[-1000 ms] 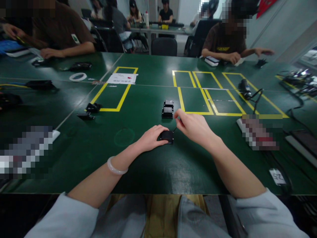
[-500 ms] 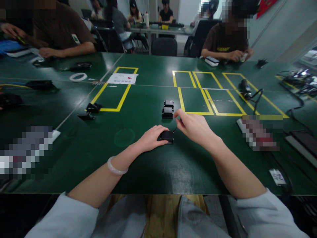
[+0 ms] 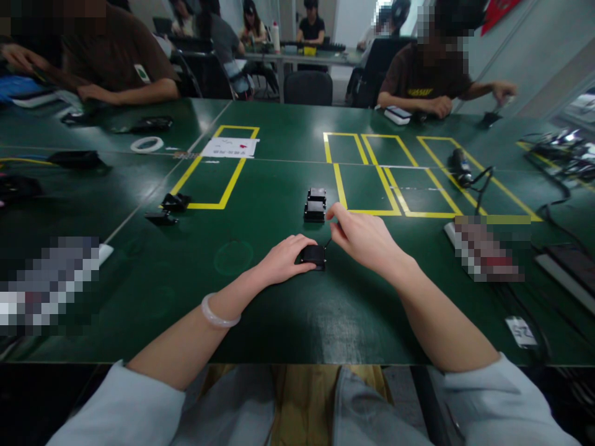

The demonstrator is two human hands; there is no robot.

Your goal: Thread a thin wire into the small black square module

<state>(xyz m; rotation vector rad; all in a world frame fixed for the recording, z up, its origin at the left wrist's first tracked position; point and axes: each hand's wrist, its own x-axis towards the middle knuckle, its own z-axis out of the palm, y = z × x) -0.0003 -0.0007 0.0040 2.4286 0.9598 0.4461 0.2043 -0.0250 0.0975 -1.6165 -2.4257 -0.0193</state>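
Observation:
My left hand [image 3: 290, 257] is closed round the left side of a small black block-shaped part [image 3: 313, 255], thumb at the near edge and fingers at the far edge. The part rests on the green table. To its right, my right hand [image 3: 365, 235] pinches a thin dark rod-like tool [image 3: 328, 243] that slants down to the part's right side. Whether its tip touches the part is too small to tell. Just beyond my hands stand two similar black block-shaped parts [image 3: 315, 209], one behind the other.
Black brackets [image 3: 170, 207] lie left on the table [image 3: 269, 328]. A roll of white tape [image 3: 147, 144] and a paper sheet [image 3: 230, 147] sit farther back. A black device with a cable [image 3: 460, 167] stands right, near a blurred-out device [image 3: 486, 251]. Co-workers sit opposite.
My hands, the part and the thin tool look unmoved. The co-worker at the far right has stretched one arm out to the right, towards a small dark object.

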